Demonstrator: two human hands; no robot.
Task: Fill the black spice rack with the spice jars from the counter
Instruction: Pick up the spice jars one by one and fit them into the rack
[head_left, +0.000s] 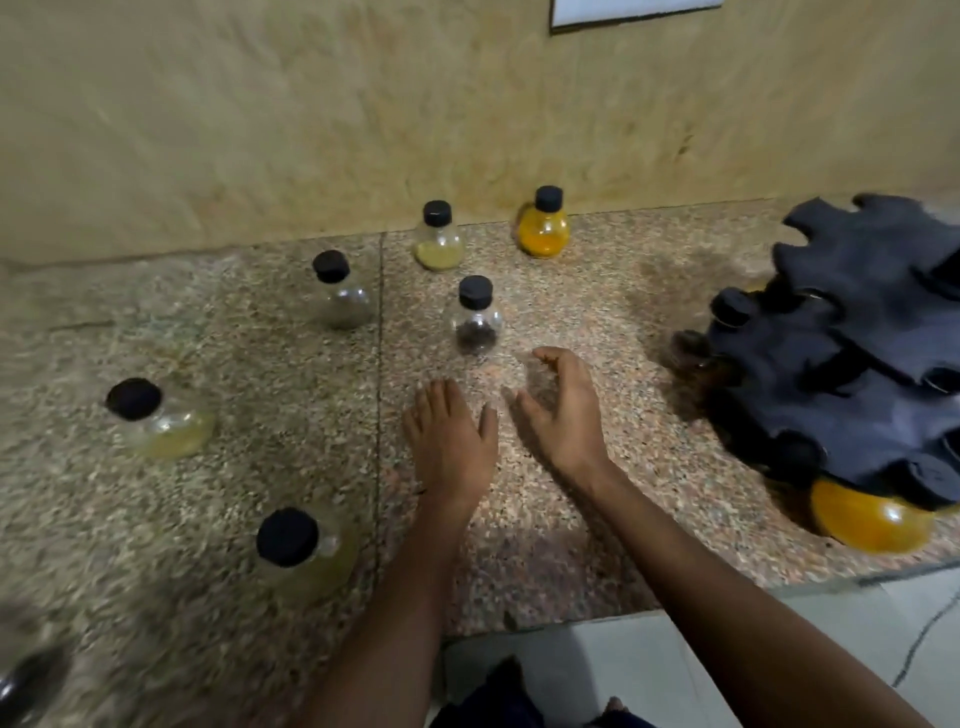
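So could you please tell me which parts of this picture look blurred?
Head view: the left-side jars and bottom-left corner smear with motion blur; the rack at right is soft; the dark-spice jar and both hands are fairly sharp.

Nothing readable here tbh: no labels can be made out on the jars (477, 318), and the rack (852, 364) is unmarked.

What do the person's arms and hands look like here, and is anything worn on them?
Both forearms are bare up to the frame edge: no sleeves show. The left hand and right hand wear no gloves, and no rings or watch can be seen. A thin dark mark lies at the left wrist; what it is cannot be told.
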